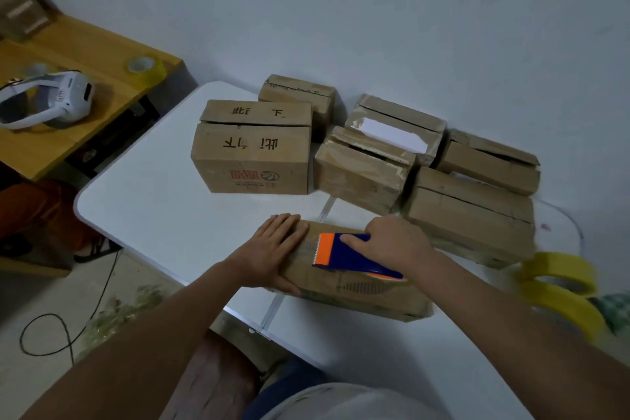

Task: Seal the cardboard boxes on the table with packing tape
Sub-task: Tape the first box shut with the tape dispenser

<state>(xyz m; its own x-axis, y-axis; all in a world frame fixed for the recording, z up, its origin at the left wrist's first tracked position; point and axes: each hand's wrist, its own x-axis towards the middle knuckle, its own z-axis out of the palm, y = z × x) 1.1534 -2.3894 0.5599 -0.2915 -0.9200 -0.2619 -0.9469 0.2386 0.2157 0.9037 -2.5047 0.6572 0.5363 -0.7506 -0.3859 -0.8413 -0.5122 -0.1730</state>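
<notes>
Nearest the person, a flat box lay on the white counter, slightly askew to its edge. The left hand lay flat on the box's left end, fingers straight and together, pressing it down. The right hand was clamped on a blue and orange dispenser set on the box top, its toothed orange end pointing at the left hand. Any tape already laid on the box could not be made out.

At the counter's right edge two yellow rolls lay blurred, near the right forearm. Farther back six boxes stood in a cluster against the wall, several with flaps gapped and apparently unsealed. Beyond, on a wooden desk to the left, sat a white headset and another roll.

The risks, as I judged them: the toothed edge sat close to the left fingers, so a fast pull toward them could nick skin. If the left hand eased its pressure, the box might slide and the strip run crooked off the seam. A sweep of the right elbow could knock the yellow rolls off the edge.
</notes>
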